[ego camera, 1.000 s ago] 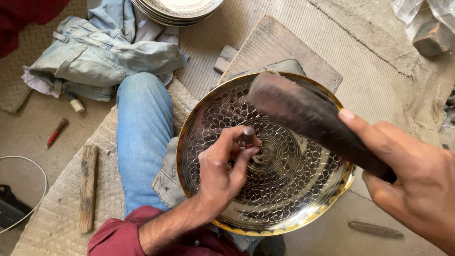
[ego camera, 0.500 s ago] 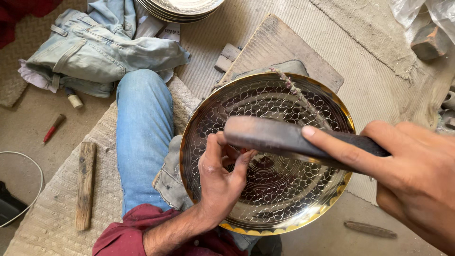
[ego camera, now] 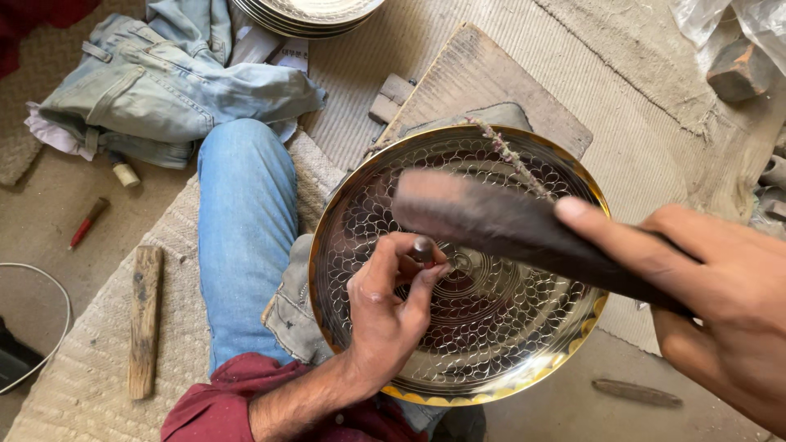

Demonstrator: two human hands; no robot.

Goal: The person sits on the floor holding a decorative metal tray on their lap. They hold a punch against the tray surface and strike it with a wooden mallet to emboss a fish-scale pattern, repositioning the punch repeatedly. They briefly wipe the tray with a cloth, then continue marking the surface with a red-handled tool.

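Note:
A round brass plate (ego camera: 524, 360) with an engraved scale pattern rests tilted on my lap and a folded cloth. My left hand (ego camera: 389, 315) pinches a short metal punch (ego camera: 422, 249) upright on the plate near its centre. My right hand (ego camera: 720, 303) grips a dark wooden mallet (ego camera: 491, 221), held level just above the punch and blurred by motion. A thin twisted cord (ego camera: 512, 155) lies across the plate's upper rim.
My leg in blue jeans (ego camera: 241, 237) stretches over a woven mat. Crumpled denim clothes (ego camera: 164, 82) lie at top left, beside stacked plates (ego camera: 315, 12). A wooden stick (ego camera: 143, 319), a red-handled tool (ego camera: 86, 223) and a flat wooden board (ego camera: 483, 78) lie around.
The mallet has swung down from a raised tilt to level above the punch. My left hand stays on the punch.

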